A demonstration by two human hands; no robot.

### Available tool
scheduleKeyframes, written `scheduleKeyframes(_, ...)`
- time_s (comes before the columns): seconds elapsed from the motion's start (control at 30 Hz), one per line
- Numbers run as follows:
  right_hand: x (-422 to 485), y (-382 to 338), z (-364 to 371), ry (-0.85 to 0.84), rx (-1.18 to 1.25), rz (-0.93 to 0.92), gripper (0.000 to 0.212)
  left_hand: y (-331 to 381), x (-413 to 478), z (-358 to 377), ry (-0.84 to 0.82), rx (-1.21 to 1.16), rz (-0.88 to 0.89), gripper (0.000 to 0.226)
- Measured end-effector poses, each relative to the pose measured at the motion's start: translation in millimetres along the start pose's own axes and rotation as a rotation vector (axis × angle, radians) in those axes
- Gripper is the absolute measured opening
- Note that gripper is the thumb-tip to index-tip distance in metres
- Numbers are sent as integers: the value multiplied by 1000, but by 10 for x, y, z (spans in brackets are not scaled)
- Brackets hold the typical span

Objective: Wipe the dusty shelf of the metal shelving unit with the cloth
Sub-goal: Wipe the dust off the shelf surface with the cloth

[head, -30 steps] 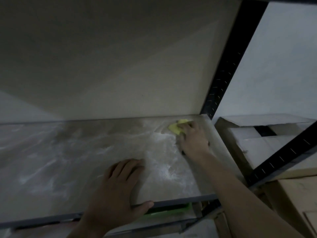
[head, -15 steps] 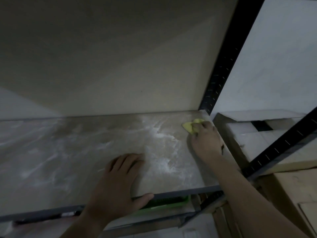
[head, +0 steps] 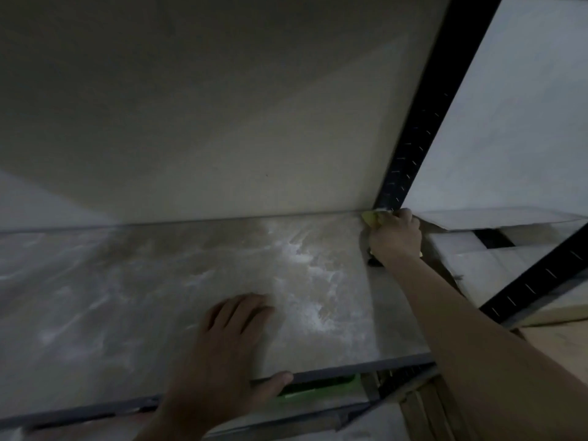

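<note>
Two hands on the shelf [head: 127,297]. The left hand [head: 229,354] lies flat near the shelf's front, fingers straight and close together, thumb hooked over the front edge. The right hand [head: 394,240] is at the shelf's back right corner, fingers curled on the yellow cloth [head: 369,217], which touches the black upright [head: 423,116]. White dust streaks cover mid-shelf. Cardboard boxes [head: 477,259] sit past the shelf's right end.

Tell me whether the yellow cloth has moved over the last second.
Yes. The right hand has pushed the cloth rightward and back along the shelf, into the rear corner at the foot of the black upright post.
</note>
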State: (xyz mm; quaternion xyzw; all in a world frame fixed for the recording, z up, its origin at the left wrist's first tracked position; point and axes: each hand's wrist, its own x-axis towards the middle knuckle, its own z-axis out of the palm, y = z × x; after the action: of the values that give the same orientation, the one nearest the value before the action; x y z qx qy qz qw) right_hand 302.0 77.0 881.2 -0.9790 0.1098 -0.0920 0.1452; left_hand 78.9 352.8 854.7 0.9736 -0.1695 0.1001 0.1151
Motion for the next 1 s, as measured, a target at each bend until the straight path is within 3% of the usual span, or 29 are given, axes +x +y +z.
scheduleKeyframes(0.2,26,-161,131,-48,-24,-148,40,14,9,-24,37,-6,25,83)
scheduleKeyframes(0.3,-149,-481,219,-46,-11,-263,31,14,6,-19,37,3,30,83)
scheduleKeyframes(0.47,-685,-1123,505,-166,261,-504,36,3,-10,-14,15,28,4,86)
scheduleKeyframes(0.6,-629,-1148,253,-383,471,-492,36,7,-23,-4,27,31,15,86)
scheduleKeyframes(0.67,-421,-862,0,-281,515,-459,39,7,-22,1,35,20,19,85)
scheduleKeyframes(0.77,36,-240,-201,15,320,-333,38,12,-16,1,42,21,28,85)
scheduleKeyframes(0.87,245,81,-41,-20,74,-173,44,11,-6,5,48,23,35,85)
scheduleKeyframes(1.0,-69,-106,174,6,-5,-281,39,1,-13,10,34,-1,25,85)
